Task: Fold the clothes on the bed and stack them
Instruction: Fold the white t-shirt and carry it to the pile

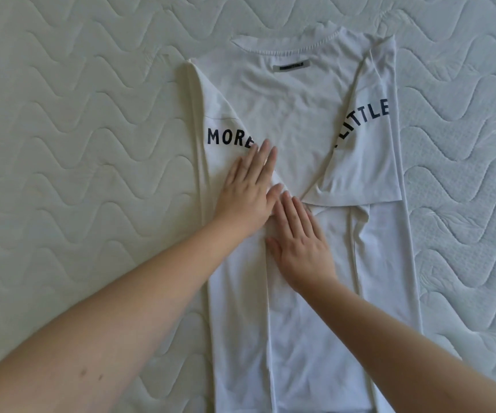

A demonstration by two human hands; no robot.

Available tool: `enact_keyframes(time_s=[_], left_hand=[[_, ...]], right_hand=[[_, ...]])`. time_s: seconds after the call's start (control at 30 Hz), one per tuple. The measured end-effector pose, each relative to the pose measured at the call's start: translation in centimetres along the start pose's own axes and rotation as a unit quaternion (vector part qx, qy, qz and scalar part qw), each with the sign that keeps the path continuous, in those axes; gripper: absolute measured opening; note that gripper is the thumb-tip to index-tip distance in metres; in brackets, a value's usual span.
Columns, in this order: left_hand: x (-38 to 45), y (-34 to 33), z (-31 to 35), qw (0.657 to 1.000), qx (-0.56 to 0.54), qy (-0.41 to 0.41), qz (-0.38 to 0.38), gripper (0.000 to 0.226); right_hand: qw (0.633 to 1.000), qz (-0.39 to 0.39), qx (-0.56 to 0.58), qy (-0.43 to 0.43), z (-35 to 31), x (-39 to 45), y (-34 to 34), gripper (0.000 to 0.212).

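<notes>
A white T-shirt (294,114) lay face down on the quilted mattress (62,114) of the bed, filling the centre and lower centre of the frame, its collar (285,47) toward the top edge and a dark neck label (291,67) just below it; both sides were folded inward over the back, so that the shirt formed a long narrow strip running down to the bottom edge. The folded flap at centre left bore the dark word "MORE" (230,137); the folded flap at centre right, with its sleeve lying across, bore "LITTLE" (363,119), curving upward.

The left hand (248,195) lay flat on the left flap just below "MORE", fingers straight and close together, pointing toward the upper right, holding nothing and pressing the cloth down; the right hand (299,242) lay flat just beside it, lower and nearer the middle of the shirt, fingers straight and slightly spread, pointing to the upper left, likewise pressing the fabric; the two hands nearly touched at the left thumb. Both bare forearms reached in from the bottom corners of the frame.
</notes>
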State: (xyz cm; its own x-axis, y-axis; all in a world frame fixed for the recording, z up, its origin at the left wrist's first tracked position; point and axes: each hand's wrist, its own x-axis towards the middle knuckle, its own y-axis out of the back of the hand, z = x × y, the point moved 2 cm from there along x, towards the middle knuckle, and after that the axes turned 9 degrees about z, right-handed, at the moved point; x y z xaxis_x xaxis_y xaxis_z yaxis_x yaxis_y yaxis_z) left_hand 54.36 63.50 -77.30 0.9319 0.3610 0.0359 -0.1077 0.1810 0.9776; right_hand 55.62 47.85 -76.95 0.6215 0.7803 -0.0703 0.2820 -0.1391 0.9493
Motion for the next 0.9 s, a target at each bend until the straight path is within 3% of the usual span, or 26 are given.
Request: enact_keyframes(time_s=[0.2,0.47,0.53,0.6,0.67,0.73,0.8,0.9], left_hand=[[-2.3,-2.6,-0.2,0.995,0.087,-0.047,0.000,0.063],[-1.3,-1.8,0.4,0.995,0.074,-0.019,-0.068,0.062],[-1.4,-0.4,2.1,0.999,0.039,-0.001,-0.026,0.059],[-1.8,1.1,5.1,0.996,-0.059,-0.024,0.067,0.046],[-2.2,2.0,8.6,0.970,-0.214,0.043,0.111,0.031],[-2.3,1.6,12.1,0.929,-0.305,0.203,0.043,0.033],[-2.5,0.2,15.3,0.890,-0.315,0.322,-0.065,0.045],[-3.3,-1.9,18.1,0.879,-0.286,0.352,-0.145,0.057]], right_hand=[[1.000,-0.008,-0.023,-0.006,2.1,-5.3,-0.8,0.065],[0.999,-0.031,0.021,0.005,2.3,-5.3,0.6,0.062],[0.999,0.015,0.025,-0.015,2.4,-6.0,1.7,0.057],[0.992,0.095,0.023,-0.081,3.0,-7.7,2.8,0.051],[0.974,0.148,0.028,-0.166,3.8,-10.1,3.5,0.047],[0.959,0.135,0.036,-0.248,4.8,-12.6,3.6,0.050],[0.944,0.104,0.044,-0.309,5.5,-15.0,3.3,0.055],[0.942,0.081,0.021,-0.325,5.5,-18.4,2.8,0.062]])
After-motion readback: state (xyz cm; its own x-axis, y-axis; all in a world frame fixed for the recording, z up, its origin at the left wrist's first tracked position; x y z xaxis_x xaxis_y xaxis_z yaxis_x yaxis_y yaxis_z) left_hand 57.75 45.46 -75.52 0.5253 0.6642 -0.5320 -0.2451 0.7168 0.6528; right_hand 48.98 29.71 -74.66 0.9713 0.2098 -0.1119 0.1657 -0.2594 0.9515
